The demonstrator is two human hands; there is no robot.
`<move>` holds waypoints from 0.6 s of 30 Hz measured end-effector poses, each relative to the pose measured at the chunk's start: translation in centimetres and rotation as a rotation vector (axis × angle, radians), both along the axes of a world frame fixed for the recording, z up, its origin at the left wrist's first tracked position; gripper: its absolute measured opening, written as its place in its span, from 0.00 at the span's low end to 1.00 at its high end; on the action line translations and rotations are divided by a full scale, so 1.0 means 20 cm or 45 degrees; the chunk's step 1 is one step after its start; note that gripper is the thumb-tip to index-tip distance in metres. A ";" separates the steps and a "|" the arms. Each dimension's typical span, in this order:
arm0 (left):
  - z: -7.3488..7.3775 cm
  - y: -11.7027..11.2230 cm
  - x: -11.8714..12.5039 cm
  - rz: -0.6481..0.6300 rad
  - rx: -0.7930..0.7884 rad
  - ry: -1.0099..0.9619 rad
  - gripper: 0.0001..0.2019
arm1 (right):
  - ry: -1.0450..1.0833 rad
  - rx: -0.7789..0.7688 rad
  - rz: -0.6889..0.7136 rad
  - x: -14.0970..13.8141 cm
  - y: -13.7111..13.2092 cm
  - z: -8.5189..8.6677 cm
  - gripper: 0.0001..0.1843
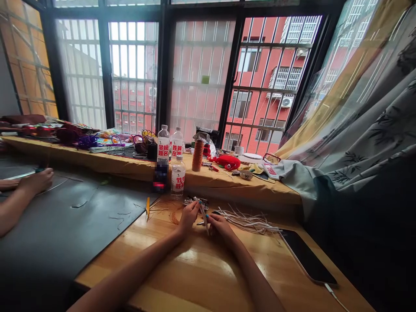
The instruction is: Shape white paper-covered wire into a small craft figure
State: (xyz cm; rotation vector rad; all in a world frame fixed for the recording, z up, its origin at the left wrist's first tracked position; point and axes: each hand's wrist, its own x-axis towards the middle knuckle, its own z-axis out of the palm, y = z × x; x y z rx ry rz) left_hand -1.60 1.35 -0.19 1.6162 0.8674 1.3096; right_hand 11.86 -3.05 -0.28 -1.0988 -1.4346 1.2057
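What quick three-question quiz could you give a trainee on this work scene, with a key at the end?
1. Fill the gap: the left hand pinches a narrow, pale ____.
2. What is the white cable plugged into?
3. True or false: the bundle of pale strips lies on the wooden table to the left of the left hand.

Key:
1. Strip.
2. The phone.
3. False; it lies beyond the right hand and out to its right.
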 end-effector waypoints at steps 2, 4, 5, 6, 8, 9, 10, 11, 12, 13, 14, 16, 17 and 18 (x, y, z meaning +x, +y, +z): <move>0.00 -0.02 0.01 -0.118 0.016 -0.001 0.19 | 0.093 0.019 -0.068 0.00 0.00 0.01 0.24; 0.00 -0.04 0.02 -0.286 0.028 0.037 0.19 | 0.174 0.053 -0.134 0.00 -0.01 0.02 0.24; 0.01 -0.05 0.02 -0.361 0.036 0.064 0.19 | 0.200 0.069 -0.158 0.00 -0.01 0.02 0.22; 0.01 -0.06 0.02 -0.415 0.046 0.089 0.19 | 0.217 0.083 -0.178 0.00 -0.01 0.02 0.21; 0.01 -0.07 0.03 -0.444 0.074 0.139 0.19 | 0.233 0.101 -0.209 0.00 -0.01 0.01 0.19; 0.01 -0.07 0.02 -0.429 0.090 0.170 0.19 | 0.236 0.102 -0.220 0.01 -0.01 0.01 0.19; 0.01 -0.07 0.02 -0.408 0.106 0.203 0.19 | 0.237 0.099 -0.230 0.01 -0.01 0.01 0.18; 0.01 -0.07 0.02 -0.387 0.119 0.238 0.19 | 0.237 0.096 -0.240 0.01 -0.01 0.01 0.18; 0.00 -0.07 0.02 -0.369 0.129 0.273 0.19 | 0.238 0.095 -0.248 0.02 -0.01 0.01 0.18; 0.00 -0.06 0.02 -0.360 0.137 0.301 0.19 | 0.236 0.097 -0.255 0.02 -0.01 0.01 0.17; 0.00 -0.06 0.02 -0.357 0.142 0.322 0.19 | 0.235 0.102 -0.260 0.02 -0.01 0.01 0.17; -0.01 -0.05 0.03 -0.349 0.143 0.353 0.18 | 0.229 0.118 -0.266 0.02 -0.01 0.01 0.16; -0.01 -0.05 0.03 -0.335 0.141 0.369 0.18 | 0.223 0.126 -0.266 0.02 -0.01 0.01 0.15; -0.01 -0.05 0.03 -0.316 0.143 0.383 0.18 | 0.214 0.132 -0.267 0.02 -0.01 0.01 0.14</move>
